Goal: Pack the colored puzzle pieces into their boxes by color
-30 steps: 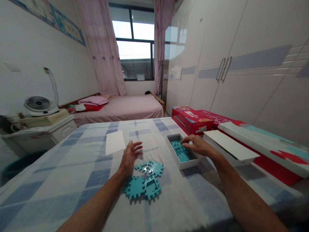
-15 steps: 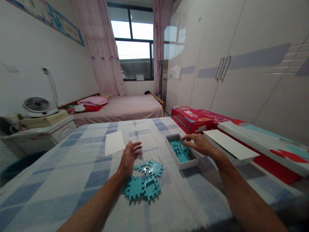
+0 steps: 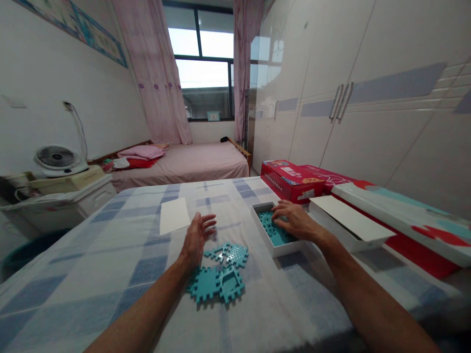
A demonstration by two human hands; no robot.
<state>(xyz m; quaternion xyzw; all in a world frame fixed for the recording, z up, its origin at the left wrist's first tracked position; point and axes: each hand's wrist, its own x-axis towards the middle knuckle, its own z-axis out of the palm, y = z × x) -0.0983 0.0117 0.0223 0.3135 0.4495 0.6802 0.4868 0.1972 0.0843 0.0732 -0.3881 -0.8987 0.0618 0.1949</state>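
Note:
Several teal toothed plastic tiles (image 3: 220,272) lie joined on the checked tablecloth (image 3: 110,255) in front of me. My left hand (image 3: 196,236) rests on the cloth just beyond them, fingers stretched out and apart, holding nothing. A small white box (image 3: 274,248) to the right holds more teal tiles (image 3: 271,230). My right hand (image 3: 294,220) reaches into that box with its fingers curled down onto the tiles; what they grip, if anything, is hidden.
A white card (image 3: 174,215) lies beyond my left hand. Red boxes (image 3: 290,180) and a flat white lid (image 3: 349,218) crowd the table's right side by the wardrobe (image 3: 368,98). A fan (image 3: 57,159) stands on a cabinet at left; a bed (image 3: 187,164) lies behind.
My right hand has dropped from the box's far rim down onto the tiles inside. The left hand has stayed where it was.

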